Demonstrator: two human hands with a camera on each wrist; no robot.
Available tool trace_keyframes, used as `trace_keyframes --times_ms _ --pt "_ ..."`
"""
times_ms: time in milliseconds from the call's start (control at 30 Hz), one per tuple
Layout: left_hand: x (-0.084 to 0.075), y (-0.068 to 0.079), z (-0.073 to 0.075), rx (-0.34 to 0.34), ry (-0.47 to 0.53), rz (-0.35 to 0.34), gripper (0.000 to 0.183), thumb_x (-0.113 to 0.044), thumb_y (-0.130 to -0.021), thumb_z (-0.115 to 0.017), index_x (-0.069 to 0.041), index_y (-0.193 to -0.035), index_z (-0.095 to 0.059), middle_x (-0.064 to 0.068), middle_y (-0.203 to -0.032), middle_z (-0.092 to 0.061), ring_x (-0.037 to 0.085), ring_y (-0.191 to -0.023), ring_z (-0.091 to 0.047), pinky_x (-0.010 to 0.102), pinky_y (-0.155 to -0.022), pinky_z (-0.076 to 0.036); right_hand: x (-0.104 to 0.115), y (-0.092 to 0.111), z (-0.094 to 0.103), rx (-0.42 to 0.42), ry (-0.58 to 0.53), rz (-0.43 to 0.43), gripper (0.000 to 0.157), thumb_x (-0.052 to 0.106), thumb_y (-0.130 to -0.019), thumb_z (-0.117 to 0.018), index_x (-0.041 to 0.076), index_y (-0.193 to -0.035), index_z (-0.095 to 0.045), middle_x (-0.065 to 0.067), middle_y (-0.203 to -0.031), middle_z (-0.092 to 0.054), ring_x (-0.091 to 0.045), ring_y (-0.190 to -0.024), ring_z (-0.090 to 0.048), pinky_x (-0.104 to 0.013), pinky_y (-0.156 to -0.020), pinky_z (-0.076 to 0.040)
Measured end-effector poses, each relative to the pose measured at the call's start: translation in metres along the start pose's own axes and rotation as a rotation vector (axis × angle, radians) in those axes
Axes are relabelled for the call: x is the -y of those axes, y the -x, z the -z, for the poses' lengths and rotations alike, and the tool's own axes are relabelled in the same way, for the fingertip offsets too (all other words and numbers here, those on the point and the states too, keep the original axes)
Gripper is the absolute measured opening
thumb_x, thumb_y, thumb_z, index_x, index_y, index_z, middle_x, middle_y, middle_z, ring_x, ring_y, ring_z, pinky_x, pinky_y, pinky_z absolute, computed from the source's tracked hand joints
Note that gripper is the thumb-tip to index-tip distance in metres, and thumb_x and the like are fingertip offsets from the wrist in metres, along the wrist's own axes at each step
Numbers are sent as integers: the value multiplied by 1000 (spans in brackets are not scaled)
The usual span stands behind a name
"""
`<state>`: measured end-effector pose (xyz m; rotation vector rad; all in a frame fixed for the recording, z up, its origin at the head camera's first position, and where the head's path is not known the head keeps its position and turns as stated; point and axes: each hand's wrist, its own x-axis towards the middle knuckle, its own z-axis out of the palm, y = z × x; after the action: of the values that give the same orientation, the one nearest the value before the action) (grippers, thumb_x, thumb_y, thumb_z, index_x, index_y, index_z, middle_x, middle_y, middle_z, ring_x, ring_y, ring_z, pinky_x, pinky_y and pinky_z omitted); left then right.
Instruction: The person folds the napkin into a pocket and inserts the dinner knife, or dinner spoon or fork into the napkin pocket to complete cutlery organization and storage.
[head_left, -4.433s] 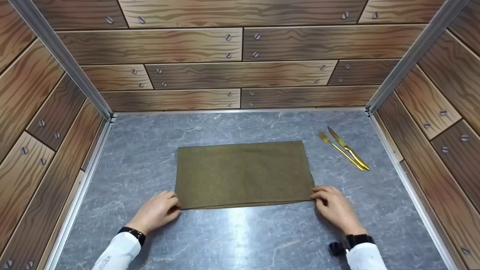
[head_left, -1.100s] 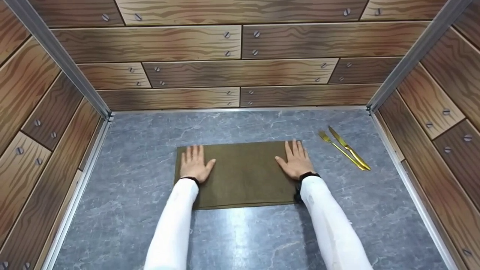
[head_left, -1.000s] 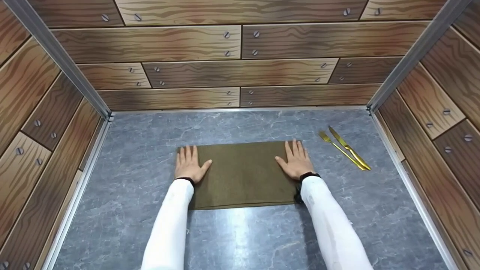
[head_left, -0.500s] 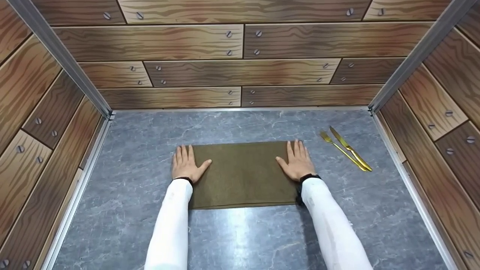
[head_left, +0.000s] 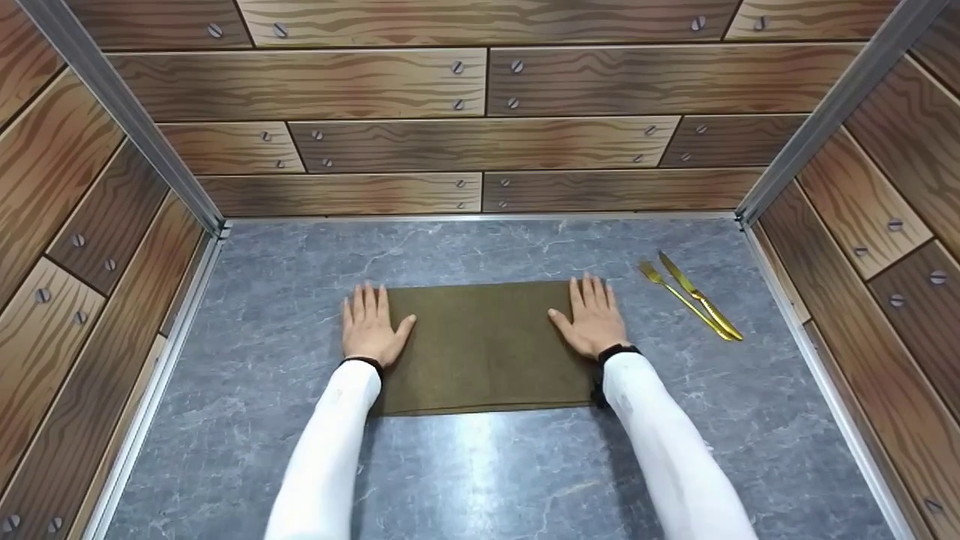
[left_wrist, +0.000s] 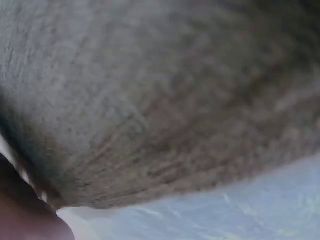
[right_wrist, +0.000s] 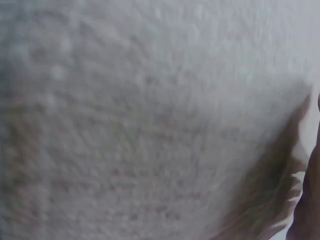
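Note:
A folded olive-brown cloth (head_left: 484, 345) lies flat as a rectangle on the grey marbled table, its long side toward me. My left hand (head_left: 371, 330) rests with fingers straight and thumb spread on the cloth's left edge, fingertips at its far left corner. Over on the right end, my right hand (head_left: 592, 321) lies the same way, fingertips right at the far edge. The palms and sleeves hide both short sides. Both wrist views are filled by blurred cloth (left_wrist: 165, 110), with a sliver of the right hand (right_wrist: 309, 200) at the edge of the right one.
A gold fork (head_left: 686, 301) and a gold knife (head_left: 701, 296) lie slanted beside each other on the table (head_left: 285, 262), right of the cloth. Wood-patterned walls (head_left: 480, 142) with metal edging close in the back and both sides.
Earlier my fingers were at the cloth's two near corners; now both hands lie flat on top. Over the last second my left hand slid left to the edge; the right barely moved.

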<state>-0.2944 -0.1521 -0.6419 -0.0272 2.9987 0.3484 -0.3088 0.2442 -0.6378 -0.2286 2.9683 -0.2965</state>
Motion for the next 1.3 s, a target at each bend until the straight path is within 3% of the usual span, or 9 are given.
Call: trace_keyframes --times_ms 133,267,400,500,633,800,1300 --pt "-20 11 1 -62 -5 -99 82 -62 -98 -32 -10 -158 -11 16 -165 -6 34 -153 0 52 -123 4 23 13 2 -27 -13 98 82 61 -100 -25 5 -157 -5 -20 -164 -1 -38 -152 2 -53 -123 2" --pt "-32 41 -4 -59 72 -215 79 -58 -99 -36 -8 -157 -15 18 -163 -13 35 -152 -6 54 -124 -2 40 40 -4 -9 -48 200 82 60 -100 -27 4 -156 -6 -19 -164 -1 -36 -152 0 -53 -124 -3" --pt "-22 69 -12 -28 133 -240 78 -53 -99 -43 -5 -156 -19 21 -162 -15 37 -152 -10 55 -123 -7 31 69 -13 15 -66 208 81 59 -100 -30 3 -156 -9 -19 -164 -5 -35 -152 -4 -50 -124 -7" --pt "-8 80 -18 -37 135 -223 76 -48 -99 -47 -4 -155 -21 21 -162 -15 38 -151 -11 55 -123 -8 17 81 -19 -11 -60 186 81 55 -100 -36 1 -155 -14 -20 -163 -9 -37 -152 -8 -52 -123 -10" --pt "2 84 -23 -65 111 -234 74 -49 -100 -45 -6 -155 -22 19 -163 -14 37 -151 -10 56 -122 -8 3 83 -26 -49 -55 198 80 54 -101 -38 0 -155 -15 -20 -163 -9 -37 -152 -8 -52 -123 -10" --pt "4 85 -25 -87 79 -245 72 -53 -99 -42 -12 -156 -23 16 -164 -13 36 -152 -9 57 -122 -8 -5 82 -32 -71 -73 202 79 56 -100 -37 5 -156 -15 -17 -164 -7 -37 -152 -5 -54 -123 -5" --pt "10 88 -35 -139 57 -267 70 -54 -99 -42 -16 -155 -27 14 -163 -17 36 -151 -13 57 -122 -8 -4 91 -30 -109 -84 206 74 51 -100 -42 8 -156 -19 -16 -164 -12 -39 -151 -8 -56 -122 -8"
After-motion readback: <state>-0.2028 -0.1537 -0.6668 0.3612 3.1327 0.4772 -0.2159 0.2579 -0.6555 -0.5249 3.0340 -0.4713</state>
